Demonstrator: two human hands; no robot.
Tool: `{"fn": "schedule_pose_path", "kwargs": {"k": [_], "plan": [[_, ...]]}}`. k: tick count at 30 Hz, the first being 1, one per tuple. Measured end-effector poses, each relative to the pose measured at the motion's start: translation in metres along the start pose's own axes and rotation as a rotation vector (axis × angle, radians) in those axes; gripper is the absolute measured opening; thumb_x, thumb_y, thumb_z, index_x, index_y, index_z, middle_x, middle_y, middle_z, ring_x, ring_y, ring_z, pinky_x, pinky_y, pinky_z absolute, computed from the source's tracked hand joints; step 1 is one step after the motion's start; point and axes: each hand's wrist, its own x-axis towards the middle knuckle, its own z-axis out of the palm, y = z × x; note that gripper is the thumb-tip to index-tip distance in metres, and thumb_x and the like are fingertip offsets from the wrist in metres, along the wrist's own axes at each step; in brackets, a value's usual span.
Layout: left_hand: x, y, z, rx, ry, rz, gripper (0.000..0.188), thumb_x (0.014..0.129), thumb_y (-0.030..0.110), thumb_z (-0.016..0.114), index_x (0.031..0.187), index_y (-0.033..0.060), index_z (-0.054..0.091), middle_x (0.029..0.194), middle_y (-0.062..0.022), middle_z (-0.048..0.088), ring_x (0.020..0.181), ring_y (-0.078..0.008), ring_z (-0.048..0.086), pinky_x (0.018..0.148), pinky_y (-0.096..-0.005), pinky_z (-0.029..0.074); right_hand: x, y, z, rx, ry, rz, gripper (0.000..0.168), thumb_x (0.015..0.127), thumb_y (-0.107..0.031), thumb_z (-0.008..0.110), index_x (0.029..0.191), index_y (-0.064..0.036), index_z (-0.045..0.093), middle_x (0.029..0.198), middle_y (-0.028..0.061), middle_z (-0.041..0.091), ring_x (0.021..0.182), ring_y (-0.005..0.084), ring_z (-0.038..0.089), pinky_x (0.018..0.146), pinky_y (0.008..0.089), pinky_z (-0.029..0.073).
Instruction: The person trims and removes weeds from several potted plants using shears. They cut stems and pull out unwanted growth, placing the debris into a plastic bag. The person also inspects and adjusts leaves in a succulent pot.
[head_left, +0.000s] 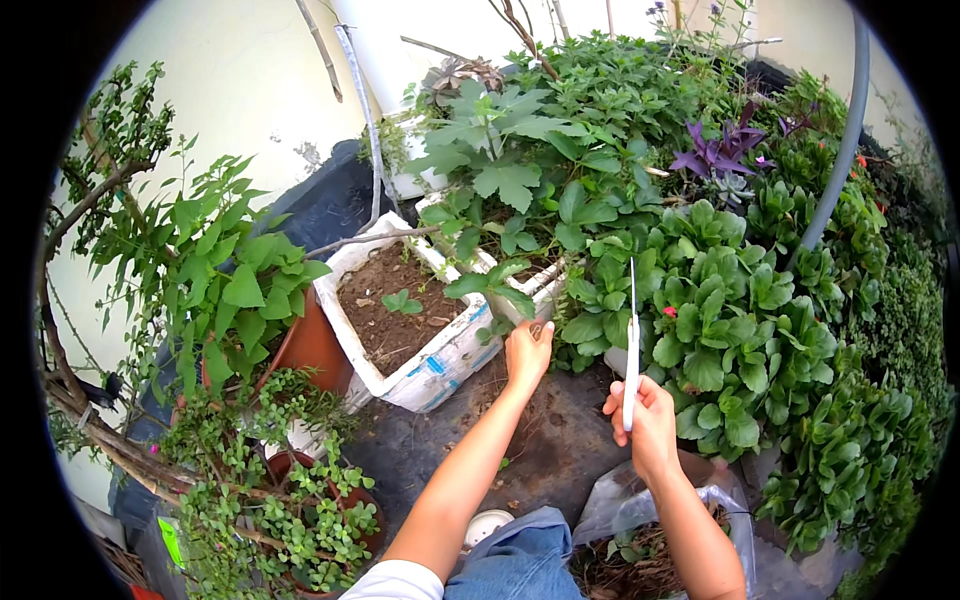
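My right hand (651, 420) grips the white handle of a slim-bladed cutting tool (631, 360). It points away from me and is seen edge-on, so I cannot tell a knife from scissors. At the near corner of a white foam box, my left hand (529, 356) has thumb and fingers curled around thin brownish plant strands (536, 328). Leaves (495, 285) hang just above that hand. A soil-filled foam planter (442, 367) with blue marks stands to its left, holding one small seedling (402, 301). Lobed and rounded leafy plants (577, 214) fill the box behind.
A clear plastic bag (622, 495) of plant debris sits below my right forearm. Dense succulents (720, 330) crowd the right, beside a grey pole (832, 172). Terracotta pots (315, 345) and a woody jade-like shrub (300, 510) stand left. A small white dish (487, 525) lies near my knee.
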Motion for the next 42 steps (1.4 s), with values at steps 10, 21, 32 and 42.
{"fn": "schedule_pose_path", "kwargs": {"k": [10,21,32,42], "plan": [[0.01,0.019,0.002,-0.033,0.074,0.197,0.016,0.081,0.016,0.057,0.084,0.0007,0.058,0.082,-0.0149,0.062,0.067,-0.0284,0.059,0.062,-0.0369,0.045,-0.001,0.001,-0.005,-0.003,0.01,0.002,0.018,0.084,-0.018,0.061,0.079,-0.004,0.05,0.063,0.0041,0.056,0.04,0.0063,0.042,0.036,0.02,0.032],[0.06,0.002,0.012,-0.627,0.08,-0.049,0.006,0.088,0.01,0.047,0.084,0.0046,0.045,0.067,-0.0018,0.046,0.057,-0.0103,0.041,0.052,-0.0249,0.033,-0.002,0.004,0.002,-0.025,-0.027,0.009,0.02,0.084,-0.021,0.06,0.079,-0.004,0.049,0.064,0.0053,0.055,0.04,0.0069,0.042,0.036,0.0206,0.031],[-0.046,-0.008,-0.103,-0.202,-0.612,-0.317,0.017,0.086,0.021,0.055,0.08,0.0074,0.047,0.063,0.0017,0.044,0.052,-0.007,0.039,0.043,-0.0231,0.03,0.001,0.006,-0.009,-0.002,0.012,0.017,0.022,0.084,-0.022,0.061,0.077,-0.004,0.049,0.064,0.005,0.055,0.04,0.0067,0.042,0.036,0.0204,0.03],[-0.005,-0.006,-0.034,0.4,0.025,0.017,0.037,0.075,0.031,0.066,0.092,-0.0005,0.058,0.074,-0.0206,0.063,0.076,-0.0386,0.061,0.068,-0.0456,0.047,-0.002,0.001,-0.001,0.003,-0.015,0.016,0.019,0.084,-0.019,0.062,0.079,-0.004,0.05,0.063,0.0042,0.056,0.04,0.0062,0.042,0.035,0.0202,0.031]]}}
